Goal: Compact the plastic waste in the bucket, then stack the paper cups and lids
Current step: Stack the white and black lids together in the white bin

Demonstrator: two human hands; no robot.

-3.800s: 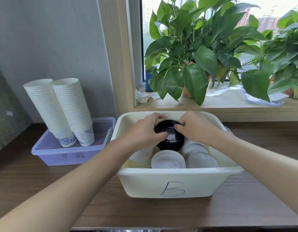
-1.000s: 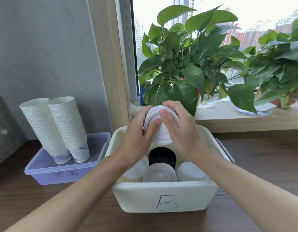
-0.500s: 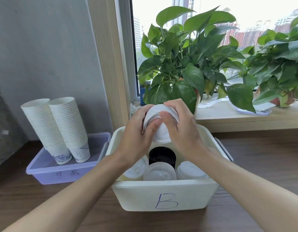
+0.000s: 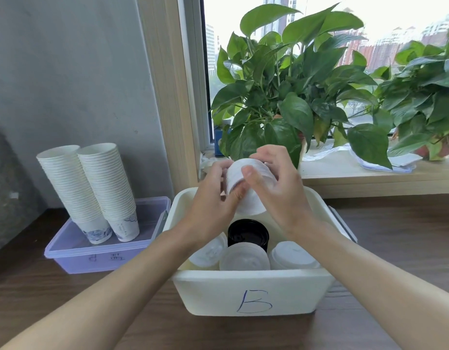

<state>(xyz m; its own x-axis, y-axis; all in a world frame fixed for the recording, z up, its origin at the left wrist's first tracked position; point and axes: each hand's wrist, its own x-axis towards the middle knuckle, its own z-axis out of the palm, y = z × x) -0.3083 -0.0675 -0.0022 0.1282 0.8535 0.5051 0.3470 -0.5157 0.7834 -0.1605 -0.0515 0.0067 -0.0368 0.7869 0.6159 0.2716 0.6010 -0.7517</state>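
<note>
A wooden table (image 4: 395, 248) is carrying a white bin (image 4: 251, 291) marked B and a purple box (image 4: 97, 256). Two cup stacks (image 4: 92, 188) are standing on the box's lid. Lid stacks (image 4: 243, 256) are sitting inside the bin. Above its far end, the left hand (image 4: 213, 205) and right hand (image 4: 279, 188) are both gripping a tilted white lid stack (image 4: 248, 188), fingers curled around it.

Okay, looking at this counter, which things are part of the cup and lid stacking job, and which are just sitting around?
Part of the job: held lid stack, hands, bin B, black lids, cup stacks.
Just there: potted plants, purple box, windowsill plastic.
</note>
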